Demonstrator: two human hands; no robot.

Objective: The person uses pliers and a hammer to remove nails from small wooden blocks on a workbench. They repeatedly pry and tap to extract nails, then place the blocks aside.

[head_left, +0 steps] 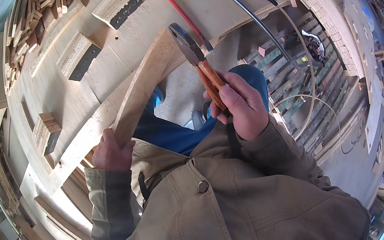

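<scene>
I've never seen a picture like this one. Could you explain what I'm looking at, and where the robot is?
There is no robot here, just a person working with two bare hands. The picture comes from a camera worn on the person's head, looking down; its very wide lens bends straight edges and leaves the dark rim.

The left hand grips the near end of a wooden board. The right hand holds pliers with orange-brown handles, their head by the board's far end; I cannot tell whether they touch.

On the pale worktop lie three wooden blocks with dark sides, a slim red tool and, at upper left, a heap of thin wood strips.
</scene>
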